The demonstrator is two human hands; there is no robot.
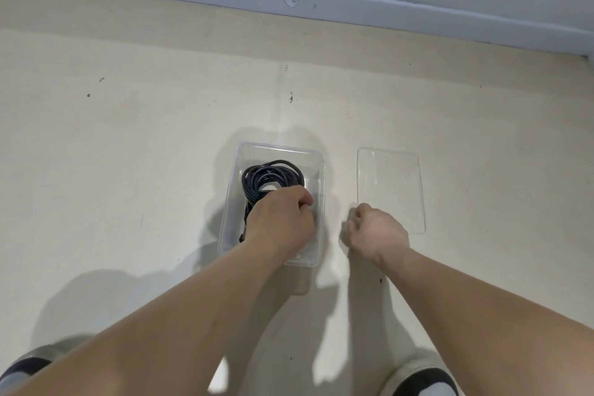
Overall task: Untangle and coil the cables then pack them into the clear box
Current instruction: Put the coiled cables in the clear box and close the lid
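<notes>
Hands reach down over a pale floor, seen from above by the person's head camera. A clear box sits on the floor just ahead, open-topped. A coil of black cable lies inside it, toward the far left side.

The left hand is down inside the box, over the near part of the coil, fingers curled downward. The back of the hand hides whether they pinch the cable or only press on it, so the grip cannot be told. The right hand hovers just right of the box, apart from it, fingers loosely curled and holding nothing. A clear lid lies flat on the floor to the right, near the right hand and apart from the box.

The step in hand looks like seating the coil in the box. To do it well, the loops probably need pressing flat and low so none springs over the rim. Any loose end or plug is best tucked inside the ring. The right hand could steady the box wall while the left lets go slowly, since stiff cable tends to unwind. The lid likely follows.
</notes>
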